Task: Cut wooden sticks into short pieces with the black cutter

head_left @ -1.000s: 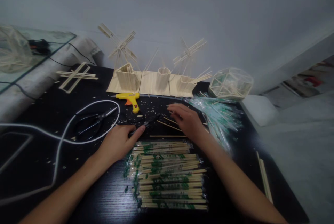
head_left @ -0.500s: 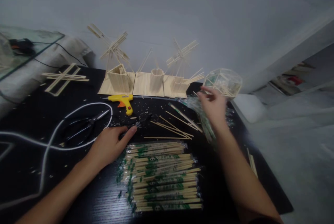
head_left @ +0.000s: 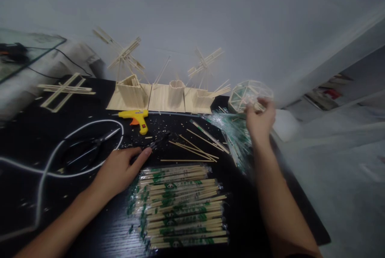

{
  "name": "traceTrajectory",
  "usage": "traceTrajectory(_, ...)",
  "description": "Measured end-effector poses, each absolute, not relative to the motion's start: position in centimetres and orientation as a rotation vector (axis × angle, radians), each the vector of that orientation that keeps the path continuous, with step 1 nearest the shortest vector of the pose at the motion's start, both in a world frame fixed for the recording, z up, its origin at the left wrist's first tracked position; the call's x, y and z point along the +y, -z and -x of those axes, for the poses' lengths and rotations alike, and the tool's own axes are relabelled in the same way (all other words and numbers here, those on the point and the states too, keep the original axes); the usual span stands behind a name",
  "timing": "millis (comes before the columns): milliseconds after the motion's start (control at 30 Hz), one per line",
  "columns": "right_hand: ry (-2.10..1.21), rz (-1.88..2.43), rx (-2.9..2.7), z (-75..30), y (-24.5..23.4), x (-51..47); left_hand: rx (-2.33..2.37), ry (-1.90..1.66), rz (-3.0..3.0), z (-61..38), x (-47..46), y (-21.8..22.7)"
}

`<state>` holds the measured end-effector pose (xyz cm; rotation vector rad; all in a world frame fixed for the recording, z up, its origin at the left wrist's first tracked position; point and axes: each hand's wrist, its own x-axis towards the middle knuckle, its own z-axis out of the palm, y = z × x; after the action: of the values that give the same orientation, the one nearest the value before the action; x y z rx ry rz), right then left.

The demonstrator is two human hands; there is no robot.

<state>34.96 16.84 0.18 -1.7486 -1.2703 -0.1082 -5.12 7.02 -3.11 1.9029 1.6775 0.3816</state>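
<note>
My left hand [head_left: 124, 168] rests on the black table, its fingers closed around the handles of dark pliers [head_left: 159, 141] whose jaws point away to the right. My right hand [head_left: 261, 121] is at the near side of a faceted stick basket [head_left: 237, 93], thumb and forefinger apart; small pale pieces show in the basket behind them. Beneath that hand lies a heap of clear and green plastic wrappers [head_left: 237, 132]. Several loose thin sticks [head_left: 192, 150] lie between the hands. Wrapped chopsticks [head_left: 186, 210] form a row in front of me.
A yellow glue gun [head_left: 140, 118] lies beyond my left hand. Stick models on wooden bases [head_left: 164, 99] line the back by the wall. A crossed stick frame [head_left: 66, 89] lies at left, near a white cable [head_left: 51, 158] looping around a second pair of pliers [head_left: 96, 142].
My right hand has moved right, from above the wrappers to the basket, and its fingers have spread. My left hand keeps hold of the pliers. The whole view has shifted slightly.
</note>
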Motion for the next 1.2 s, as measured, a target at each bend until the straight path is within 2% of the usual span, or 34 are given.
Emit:
traceTrajectory(67, -0.061, 1.667, -1.318, -32.2, -1.0, 15.8, 1.690, -0.406, -1.915, 5.1, 7.0, 3.0)
traceTrajectory(200, -0.714, 1.512, -1.956, -25.5, -1.5, 12.4, 1.712, -0.448, -1.922, 5.2, 6.9, 3.0)
traceTrajectory(267, -0.910, 1.438, -2.244, -22.7, -0.8, 10.9, 1.713, -0.470, -1.926, 5.3, 6.9, 3.1)
traceTrajectory(400, -0.816, 1.466, -2.586, -20.0, 1.8, 9.4, 1.699, -0.518, -1.932, 5.2, 6.7, 3.0)
traceTrajectory(600, -0.733, 1.438, -2.707, -19.9, 3.8, 9.1, 1.691, -0.547, -1.929, 5.0, 6.5, 2.9)
traceTrajectory(733, -0.741, 1.387, -2.545, -20.5, 1.4, 9.1, 1.712, -0.565, -1.916, 5.1, 6.5, 3.1)
traceTrajectory(833, -0.728, 1.363, -2.167, -21.4, -1.4, 9.4, 1.712, -0.585, -1.886, 5.2, 6.6, 3.2)
traceTrajectory(933, -0.862, 1.371, -1.756, -22.2, -3.0, 9.8, 1.705, -0.595, -1.874, 5.2, 6.5, 3.3)
traceTrajectory(1033, -1.053, 1.347, -1.496, -22.5, -2.9, 9.9, 1.697, -0.587, -1.862, 5.0, 6.5, 3.2)
traceTrajectory(1200, -1.335, 1.235, -1.368, -21.9, -1.6, 9.8, 1.654, -0.595, -1.799, 4.7, 6.5, 2.8)
